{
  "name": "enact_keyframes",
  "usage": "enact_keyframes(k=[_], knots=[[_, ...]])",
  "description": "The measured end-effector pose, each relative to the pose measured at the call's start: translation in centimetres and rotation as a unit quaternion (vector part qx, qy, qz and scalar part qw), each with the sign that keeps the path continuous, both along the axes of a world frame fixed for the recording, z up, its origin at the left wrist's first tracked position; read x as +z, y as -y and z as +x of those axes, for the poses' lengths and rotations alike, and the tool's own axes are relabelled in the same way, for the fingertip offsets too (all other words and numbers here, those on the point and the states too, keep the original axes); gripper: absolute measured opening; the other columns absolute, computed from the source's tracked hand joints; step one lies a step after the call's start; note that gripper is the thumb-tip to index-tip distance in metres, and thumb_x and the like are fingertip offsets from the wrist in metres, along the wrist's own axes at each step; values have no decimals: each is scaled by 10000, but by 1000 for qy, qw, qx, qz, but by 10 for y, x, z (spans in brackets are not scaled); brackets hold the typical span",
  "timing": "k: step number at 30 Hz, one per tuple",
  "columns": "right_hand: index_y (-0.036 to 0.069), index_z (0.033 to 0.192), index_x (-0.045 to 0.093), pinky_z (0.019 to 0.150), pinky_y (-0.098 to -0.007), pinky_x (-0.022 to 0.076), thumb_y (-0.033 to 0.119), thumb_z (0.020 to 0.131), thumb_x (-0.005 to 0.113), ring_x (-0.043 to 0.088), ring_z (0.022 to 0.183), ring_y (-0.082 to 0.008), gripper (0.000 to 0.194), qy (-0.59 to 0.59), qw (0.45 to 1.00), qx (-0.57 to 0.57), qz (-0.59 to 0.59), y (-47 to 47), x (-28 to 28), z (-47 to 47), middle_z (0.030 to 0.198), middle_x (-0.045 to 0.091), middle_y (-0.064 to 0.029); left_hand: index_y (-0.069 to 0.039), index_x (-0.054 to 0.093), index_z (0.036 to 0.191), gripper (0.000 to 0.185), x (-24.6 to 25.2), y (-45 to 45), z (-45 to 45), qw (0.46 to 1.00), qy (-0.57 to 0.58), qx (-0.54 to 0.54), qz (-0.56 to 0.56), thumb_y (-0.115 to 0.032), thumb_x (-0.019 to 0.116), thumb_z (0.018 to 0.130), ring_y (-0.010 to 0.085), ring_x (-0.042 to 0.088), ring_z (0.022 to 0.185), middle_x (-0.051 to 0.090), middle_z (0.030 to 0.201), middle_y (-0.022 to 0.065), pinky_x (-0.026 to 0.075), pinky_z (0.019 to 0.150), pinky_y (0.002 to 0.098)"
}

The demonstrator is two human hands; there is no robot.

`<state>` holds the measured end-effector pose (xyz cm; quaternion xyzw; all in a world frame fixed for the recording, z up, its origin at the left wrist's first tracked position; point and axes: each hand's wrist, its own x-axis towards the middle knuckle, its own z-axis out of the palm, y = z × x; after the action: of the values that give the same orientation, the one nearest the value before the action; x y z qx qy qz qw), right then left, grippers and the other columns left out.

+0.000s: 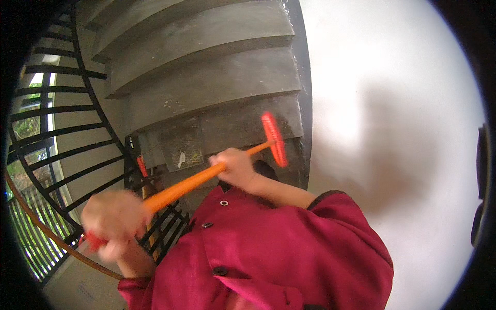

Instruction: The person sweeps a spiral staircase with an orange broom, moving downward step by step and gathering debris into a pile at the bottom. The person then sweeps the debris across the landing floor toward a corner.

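An orange-handled broom (186, 189) with a narrow red head (275, 139) runs slantwise across my front. My left hand (114, 219), blurred, grips the handle near its upper end, where a red tip shows below the fingers. Farther down the handle, my right hand (235, 167) is closed around it. The red head is over a dark grey stair tread beside the wall; I cannot tell whether it touches. Left of the head lies a flat grey rectangular piece (182, 149), perhaps a dustpan, with a white scrap (181, 159) and small debris on it.
Grey stairs (217, 73) rise ahead of me. A white wall (387, 58) with a dark skirting strip (304, 77) borders them on the right. Black metal railing bars (62, 112) and a brown handrail (50, 234) are on the left. A red object (142, 166) is near the railing.
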<state>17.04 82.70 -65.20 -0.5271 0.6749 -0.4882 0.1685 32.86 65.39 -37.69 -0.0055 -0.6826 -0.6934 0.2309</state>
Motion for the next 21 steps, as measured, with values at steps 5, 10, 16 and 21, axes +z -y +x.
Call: enact_keyframes(k=[5, 10, 16, 21], knots=[[66, 603, 515, 603, -486, 473, 239, 880, 699, 594, 677, -386, 375, -81, 943, -262, 186, -53, -47, -84, 656, 575, -153, -34, 617, 740, 165, -66, -45, -100, 986, 166, 11, 20, -85, 688, 880, 315, 691, 863, 692, 812, 105, 501, 966, 535], [73, 635, 531, 640, -482, 481, 316, 902, 682, 607, 718, -369, 391, 19, 990, -96, 102, -22, -55, -72, 679, 599, -134, -21, 657, 755, 144, -27, -52, -98, 980, 160, -36, -109, -90, 748, 843, 308, 711, 863, 684, 793, 91, 527, 926, 461], [94, 643, 542, 605, -481, 465, 301, 893, 697, 594, 684, -346, 360, 1, 995, -91, 51, -7, -7, -59, 671, 595, -102, -102, 635, 708, 197, 11, -33, -76, 976, 59, -127, -167, -220, 717, 842, 311, 723, 872, 704, 763, 76, 522, 914, 515], [85, 639, 568, 623, -489, 464, 238, 895, 683, 582, 658, -380, 319, -116, 965, -156, 178, -41, -36, -133, 662, 591, -120, -14, 662, 759, 193, -41, -57, -115, 979, 199, 29, -32, -152, 748, 864, 307, 705, 903, 708, 829, 117, 536, 865, 429]])
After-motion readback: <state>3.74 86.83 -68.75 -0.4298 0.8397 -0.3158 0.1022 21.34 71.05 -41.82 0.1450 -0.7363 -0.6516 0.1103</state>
